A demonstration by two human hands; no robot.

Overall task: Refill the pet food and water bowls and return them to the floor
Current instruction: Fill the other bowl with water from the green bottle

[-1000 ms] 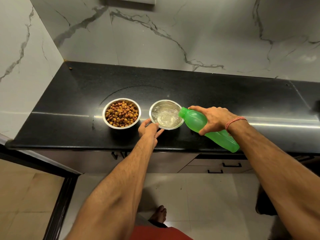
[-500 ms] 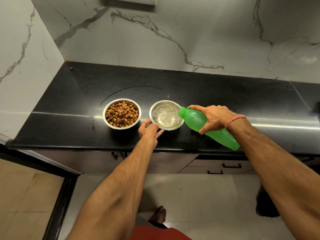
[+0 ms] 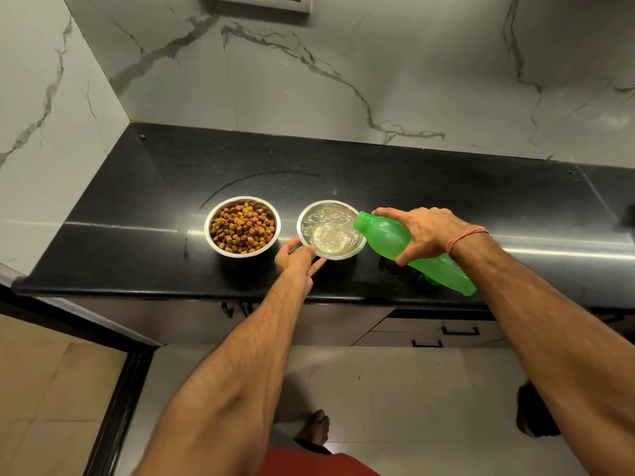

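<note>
Head view: barely any change vs 0.5 s back. Bottle tipped a touch more, its neck still at the bowl's right rim; left hand hasn't budged.

Right hand (image 3: 424, 233) wraps the green bottle (image 3: 405, 247), fingers curled round its body, neck down-left over the water bowl (image 3: 331, 230). Left hand (image 3: 297, 257) steadies that bowl at its near-left rim, thumb and fingertips touching the edge, loosely spread. No lifting.

Progress, judged: food bowl (image 3: 242, 226) looks done, heaped w/ kibble, sits left of the water bowl, just beside, not touching. Water bowl has rippling water in it, pour looks ongoing, so approx. mid-task. Left: finish the pour, put the bottle down, carry both bowls to the floor (image 3: 395, 383). Both are on the black counter (image 3: 446, 187) now, near its front edge.

Count: 2 steel bowls, 1 bottle, 2 hands, 1 stray kibble bit (image 3: 142, 136) far-left on the counter. Bottle cap: can't tell where.
</note>
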